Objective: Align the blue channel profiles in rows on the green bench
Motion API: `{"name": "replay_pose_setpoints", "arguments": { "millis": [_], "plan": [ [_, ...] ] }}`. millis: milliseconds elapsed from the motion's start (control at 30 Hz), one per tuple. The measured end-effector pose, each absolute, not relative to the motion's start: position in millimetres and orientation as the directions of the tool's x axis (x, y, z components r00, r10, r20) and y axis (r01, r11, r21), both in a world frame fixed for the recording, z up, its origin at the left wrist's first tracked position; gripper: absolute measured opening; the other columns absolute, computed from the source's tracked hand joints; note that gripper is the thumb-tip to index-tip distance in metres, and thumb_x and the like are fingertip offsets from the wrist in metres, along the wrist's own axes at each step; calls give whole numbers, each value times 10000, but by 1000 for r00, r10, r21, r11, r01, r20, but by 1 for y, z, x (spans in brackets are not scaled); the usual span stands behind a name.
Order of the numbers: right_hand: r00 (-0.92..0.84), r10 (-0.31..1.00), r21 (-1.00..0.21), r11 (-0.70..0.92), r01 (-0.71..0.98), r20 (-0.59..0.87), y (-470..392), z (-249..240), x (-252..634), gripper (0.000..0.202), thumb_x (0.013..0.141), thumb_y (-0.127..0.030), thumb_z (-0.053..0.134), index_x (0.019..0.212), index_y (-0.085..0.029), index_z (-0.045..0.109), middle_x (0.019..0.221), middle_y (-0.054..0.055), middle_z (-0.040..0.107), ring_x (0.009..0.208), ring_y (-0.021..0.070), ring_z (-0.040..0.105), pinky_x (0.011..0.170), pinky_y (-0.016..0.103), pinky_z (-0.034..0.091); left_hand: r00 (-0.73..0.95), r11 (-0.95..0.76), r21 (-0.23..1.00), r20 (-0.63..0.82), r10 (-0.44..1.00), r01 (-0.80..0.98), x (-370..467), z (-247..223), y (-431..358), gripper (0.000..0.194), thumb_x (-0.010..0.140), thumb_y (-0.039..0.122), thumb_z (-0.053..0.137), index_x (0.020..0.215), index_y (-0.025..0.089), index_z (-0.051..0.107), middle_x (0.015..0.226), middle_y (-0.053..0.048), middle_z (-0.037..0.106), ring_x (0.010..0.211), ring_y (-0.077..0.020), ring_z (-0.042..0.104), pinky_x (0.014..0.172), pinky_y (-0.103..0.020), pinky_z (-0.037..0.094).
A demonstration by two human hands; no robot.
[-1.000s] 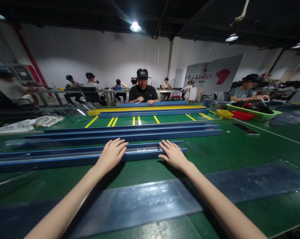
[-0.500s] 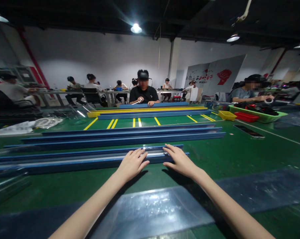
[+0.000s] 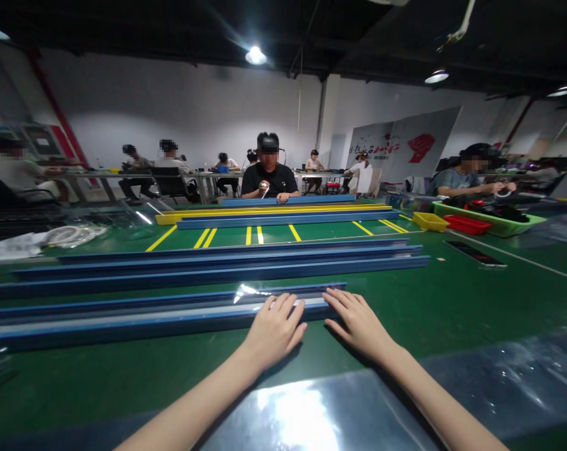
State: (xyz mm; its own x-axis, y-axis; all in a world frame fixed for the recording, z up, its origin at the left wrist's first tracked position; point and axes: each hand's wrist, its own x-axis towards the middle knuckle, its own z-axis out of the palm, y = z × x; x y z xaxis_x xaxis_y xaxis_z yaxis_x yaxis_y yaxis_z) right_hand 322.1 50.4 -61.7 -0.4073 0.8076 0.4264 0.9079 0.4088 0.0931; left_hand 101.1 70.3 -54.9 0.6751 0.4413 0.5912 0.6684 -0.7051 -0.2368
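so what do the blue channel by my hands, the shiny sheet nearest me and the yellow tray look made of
Blue channel: rigid plastic or painted metal, satin; straight, crisp edges suit either.
Shiny sheet: probably plastic, glossy, given the strong glare and wrinkled highlights.
Yellow tray: likely moulded plastic, matte-looking, with uniform colour.

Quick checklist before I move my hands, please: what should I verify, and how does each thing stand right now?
1. Left hand at the nearest blue channel: ok, its fingers are over the channel.
2. Right hand near that channel's right end: ok, its fingertips are there.
3. Pale strip flat along the whole channel: cannot tell, the hands hide part of it.
4. Phone away from both hands: ok, it lies apart, to the right.
5. Table below the forearms free of loose material: not ok, a glossy sheet lies there.
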Motion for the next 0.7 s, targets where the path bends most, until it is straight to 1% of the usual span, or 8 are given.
{"name": "replay_pose_setpoints", "arguments": {
  "millis": [67, 200, 267, 367, 467, 567, 700],
  "plan": [
    [-438, 783, 123, 431, 894, 441, 50, -66, 324, 472, 833, -337, 423, 1273, -168, 392, 1280, 104, 465, 1174, 222, 407, 925, 401, 371, 681, -729, -229, 605, 412, 645, 103, -62, 70, 340, 849, 296, 395, 1133, 145, 507, 1112, -91, 565, 1024, -218, 488, 862, -351, 368],
    [-502, 733, 156, 490, 858, 458, 49, -66, 339, 496, 840, -319, 414, 1306, -169, 334, 1321, 101, 416, 1226, 200, 349, 957, 375, 356, 673, -742, -196, 609, 420, 641, 99, -70, 70, 340, 838, 244, 402, 1153, 155, 495, 1128, -81, 559, 1043, -213, 479, 881, -356, 361],
    [-491, 727, 162, 477, 864, 479, 49, -63, 350, 482, 846, -334, 409, 1295, -171, 348, 1315, 106, 421, 1220, 194, 357, 967, 377, 343, 664, -738, -185, 611, 431, 649, 98, -69, 71, 339, 832, 222, 404, 1151, 153, 497, 1118, -85, 561, 1045, -215, 477, 877, -359, 366],
    [-435, 737, 167, 411, 896, 517, 49, -58, 364, 430, 853, -361, 392, 1247, -189, 409, 1277, 98, 464, 1181, 201, 400, 964, 401, 326, 645, -723, -171, 617, 451, 669, 99, -67, 70, 339, 827, 208, 398, 1145, 153, 503, 1085, -88, 569, 1019, -212, 487, 863, -358, 375],
    [-345, 764, 125, 333, 935, 546, 49, -54, 373, 387, 864, -365, 361, 1192, -191, 468, 1220, 98, 513, 1111, 205, 458, 920, 394, 345, 618, -697, -161, 627, 474, 698, 100, -66, 68, 334, 833, 214, 389, 1138, 158, 512, 1061, -89, 576, 992, -210, 497, 850, -360, 377],
    [-249, 786, 63, 260, 963, 565, 49, -53, 376, 377, 871, -365, 332, 1153, -188, 506, 1163, 99, 550, 1065, 206, 486, 877, 374, 366, 593, -666, -152, 626, 507, 730, 100, -66, 67, 328, 837, 226, 392, 1134, 167, 520, 1059, -89, 578, 1001, -214, 493, 860, -371, 365],
    [-183, 802, 7, 218, 976, 569, 48, -53, 375, 373, 879, -361, 300, 1113, -183, 529, 1117, 95, 573, 1024, 204, 506, 841, 356, 381, 575, -649, -146, 631, 521, 747, 99, -66, 67, 315, 836, 233, 400, 1114, 173, 536, 1056, -90, 584, 1008, -217, 492, 873, -377, 351]
  ]
}}
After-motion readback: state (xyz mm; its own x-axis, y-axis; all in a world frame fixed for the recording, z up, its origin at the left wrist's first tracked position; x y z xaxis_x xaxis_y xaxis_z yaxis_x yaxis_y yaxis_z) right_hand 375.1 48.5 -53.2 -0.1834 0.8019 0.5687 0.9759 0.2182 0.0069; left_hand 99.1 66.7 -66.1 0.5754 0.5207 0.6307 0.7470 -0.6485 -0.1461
